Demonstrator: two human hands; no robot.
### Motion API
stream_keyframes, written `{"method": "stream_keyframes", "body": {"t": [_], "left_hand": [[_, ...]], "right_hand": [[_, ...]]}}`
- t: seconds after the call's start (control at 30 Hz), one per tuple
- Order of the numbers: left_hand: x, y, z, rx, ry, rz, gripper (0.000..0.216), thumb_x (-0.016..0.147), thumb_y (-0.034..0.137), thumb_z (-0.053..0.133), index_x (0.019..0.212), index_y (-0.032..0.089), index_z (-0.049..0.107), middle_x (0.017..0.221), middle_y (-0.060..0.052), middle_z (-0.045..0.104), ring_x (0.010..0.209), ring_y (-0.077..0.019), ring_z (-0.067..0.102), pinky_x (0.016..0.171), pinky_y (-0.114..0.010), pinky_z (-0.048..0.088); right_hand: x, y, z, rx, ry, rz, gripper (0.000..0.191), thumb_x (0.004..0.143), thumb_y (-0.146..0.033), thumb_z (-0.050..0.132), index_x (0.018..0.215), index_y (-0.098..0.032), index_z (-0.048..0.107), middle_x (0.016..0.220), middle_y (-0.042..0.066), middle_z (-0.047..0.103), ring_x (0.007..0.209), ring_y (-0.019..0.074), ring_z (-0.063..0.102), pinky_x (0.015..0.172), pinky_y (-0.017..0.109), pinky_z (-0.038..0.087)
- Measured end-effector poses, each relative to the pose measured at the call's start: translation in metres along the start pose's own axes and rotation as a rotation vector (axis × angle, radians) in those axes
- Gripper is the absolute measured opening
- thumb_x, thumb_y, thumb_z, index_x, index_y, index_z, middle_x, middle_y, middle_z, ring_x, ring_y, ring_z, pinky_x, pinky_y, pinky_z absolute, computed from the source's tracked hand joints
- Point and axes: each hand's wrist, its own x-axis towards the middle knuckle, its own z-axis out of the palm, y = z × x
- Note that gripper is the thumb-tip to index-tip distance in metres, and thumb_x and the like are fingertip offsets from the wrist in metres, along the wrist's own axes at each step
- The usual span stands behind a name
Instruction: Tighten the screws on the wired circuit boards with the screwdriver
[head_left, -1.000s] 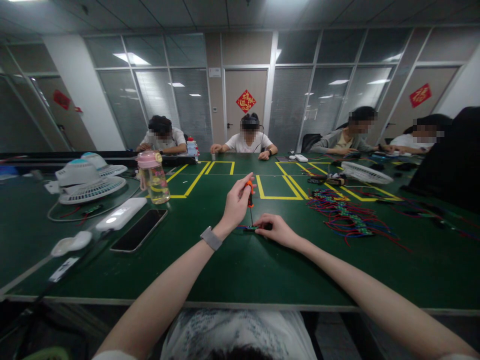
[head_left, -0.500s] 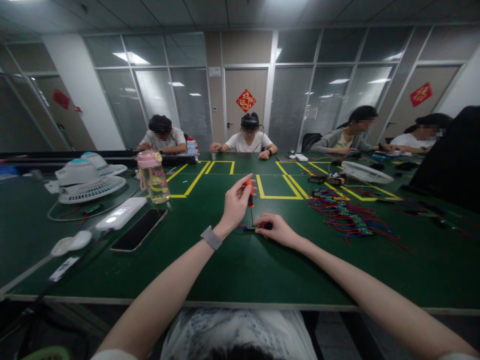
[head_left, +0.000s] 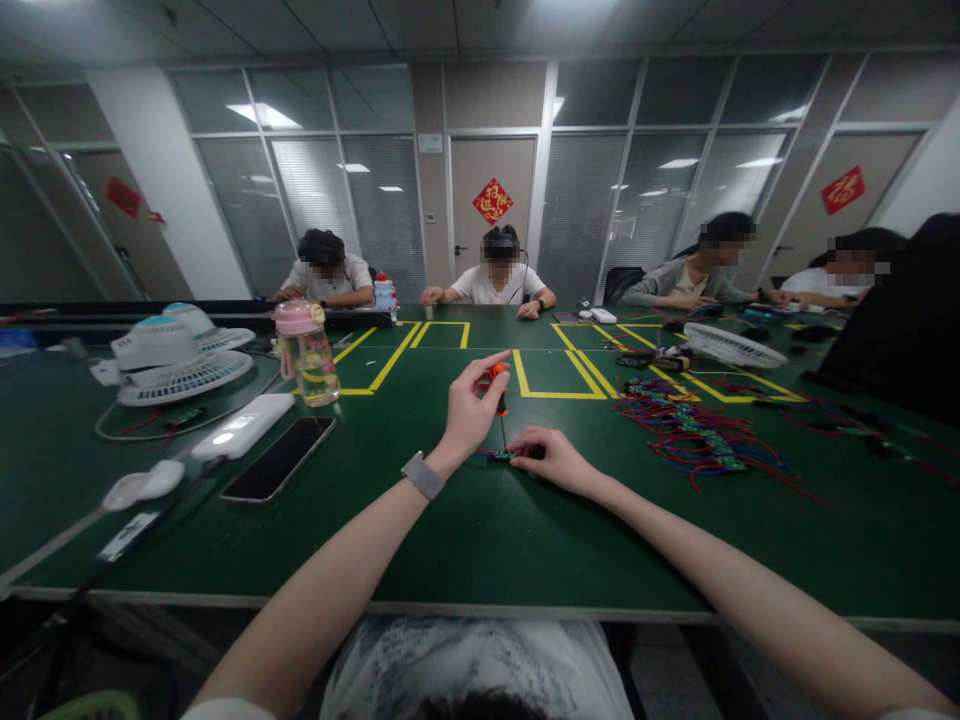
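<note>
My left hand [head_left: 474, 405] is closed on the orange-and-black handle of a screwdriver [head_left: 502, 404], which stands nearly upright. Its thin shaft reaches down to a small green circuit board [head_left: 498, 456] lying on the table, with wires leaving its left side. Whether the tip sits in a screw is too small to tell. My right hand [head_left: 556, 460] rests on the table, thumb and fingertips pinching the board's right end. A small black thing [head_left: 537, 452] shows by the right palm; I cannot make out what it is.
On the green table [head_left: 450, 560] a pile of wired circuit boards [head_left: 694, 425] lies to the right. Leftward are a phone [head_left: 279, 460], a white power bank [head_left: 244, 427], a pink-lidded bottle [head_left: 307, 355] and white fans [head_left: 184, 370]. Several people sit across the table.
The fingers of my left hand have shifted slightly around the screwdriver handle. My right hand and the circuit board look the same.
</note>
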Motion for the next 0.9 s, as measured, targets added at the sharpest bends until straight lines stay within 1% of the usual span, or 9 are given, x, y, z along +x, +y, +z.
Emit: {"method": "stream_keyframes", "body": {"t": [0.1, 0.2, 0.33, 0.43, 0.53, 0.6, 0.67, 0.73, 0.9], "left_hand": [[0.0002, -0.0006, -0.0018, 0.152, 0.038, 0.074, 0.027, 0.083, 0.026, 0.062, 0.109, 0.023, 0.067, 0.11, -0.007, 0.057, 0.101, -0.0164, 0.058, 0.083, -0.026, 0.051], [0.0007, -0.002, -0.0012, 0.057, 0.002, 0.053, 0.029, 0.09, 0.025, 0.051, 0.116, 0.025, 0.063, 0.123, -0.008, 0.054, 0.111, -0.0175, 0.055, 0.089, -0.029, 0.05], [0.0005, -0.0033, 0.0013, -0.106, -0.011, -0.056, 0.034, 0.09, 0.025, 0.049, 0.123, 0.021, 0.056, 0.118, -0.009, 0.061, 0.094, -0.0157, 0.064, 0.08, -0.03, 0.055], [0.0001, -0.003, -0.0001, 0.024, 0.031, -0.02, 0.034, 0.084, 0.026, 0.06, 0.117, 0.021, 0.06, 0.105, -0.007, 0.065, 0.091, -0.0156, 0.063, 0.079, -0.028, 0.053], [0.0002, -0.0025, -0.0023, 0.138, 0.028, 0.049, 0.031, 0.083, 0.026, 0.061, 0.114, 0.024, 0.064, 0.111, -0.006, 0.061, 0.102, -0.0168, 0.058, 0.084, -0.027, 0.05], [0.0005, -0.0028, -0.0022, 0.065, -0.006, 0.029, 0.032, 0.088, 0.024, 0.053, 0.119, 0.025, 0.061, 0.119, -0.006, 0.058, 0.105, -0.0165, 0.058, 0.084, -0.028, 0.051], [0.0004, -0.0039, -0.0009, -0.057, -0.036, -0.031, 0.035, 0.091, 0.022, 0.046, 0.124, 0.024, 0.057, 0.121, -0.007, 0.059, 0.099, -0.0155, 0.062, 0.081, -0.029, 0.053], [0.0001, -0.0051, 0.0004, -0.111, -0.032, -0.077, 0.036, 0.089, 0.024, 0.05, 0.125, 0.023, 0.055, 0.117, -0.008, 0.061, 0.09, -0.0151, 0.064, 0.075, -0.029, 0.055], [-0.0005, -0.0059, -0.0009, 0.134, 0.055, 0.048, 0.029, 0.081, 0.028, 0.064, 0.11, 0.023, 0.065, 0.104, -0.006, 0.06, 0.091, -0.0153, 0.061, 0.076, -0.025, 0.052]], "right_hand": [[0.0001, 0.0007, 0.0004, -0.008, 0.006, -0.007, 0.016, 0.077, -0.022, 0.067, 0.09, -0.015, 0.073, 0.081, 0.004, 0.064, 0.068, 0.0133, 0.059, 0.067, 0.027, 0.048], [0.0, 0.0005, 0.0004, -0.006, 0.008, -0.008, 0.015, 0.077, -0.022, 0.067, 0.089, -0.016, 0.073, 0.081, 0.004, 0.064, 0.068, 0.0131, 0.059, 0.067, 0.027, 0.048], [0.0, 0.0002, 0.0001, 0.001, 0.004, -0.005, 0.015, 0.077, -0.022, 0.067, 0.089, -0.016, 0.073, 0.081, 0.004, 0.063, 0.069, 0.0133, 0.059, 0.067, 0.027, 0.048], [0.0, 0.0004, 0.0001, -0.007, 0.001, -0.008, 0.015, 0.077, -0.023, 0.067, 0.089, -0.016, 0.073, 0.08, 0.004, 0.063, 0.069, 0.0135, 0.059, 0.068, 0.027, 0.048], [-0.0003, -0.0005, -0.0003, -0.008, 0.002, -0.008, 0.016, 0.078, -0.026, 0.066, 0.089, -0.016, 0.073, 0.08, 0.004, 0.063, 0.069, 0.0136, 0.059, 0.066, 0.027, 0.048], [-0.0006, -0.0016, -0.0008, -0.012, -0.003, -0.009, 0.017, 0.08, -0.027, 0.064, 0.09, -0.016, 0.073, 0.081, 0.004, 0.063, 0.069, 0.0135, 0.059, 0.066, 0.026, 0.047], [-0.0009, -0.0025, -0.0009, -0.026, -0.009, -0.019, 0.017, 0.081, -0.025, 0.062, 0.091, -0.016, 0.073, 0.082, 0.005, 0.063, 0.07, 0.0139, 0.059, 0.067, 0.027, 0.047], [-0.0015, -0.0029, -0.0002, -0.028, -0.005, -0.033, 0.017, 0.081, -0.022, 0.06, 0.093, -0.016, 0.071, 0.082, 0.005, 0.064, 0.071, 0.0141, 0.058, 0.067, 0.027, 0.047], [-0.0041, -0.0039, 0.0026, -0.016, 0.049, -0.059, 0.014, 0.077, -0.015, 0.059, 0.091, -0.017, 0.059, 0.075, 0.0, 0.061, 0.068, 0.013, 0.057, 0.065, 0.024, 0.047]]}}
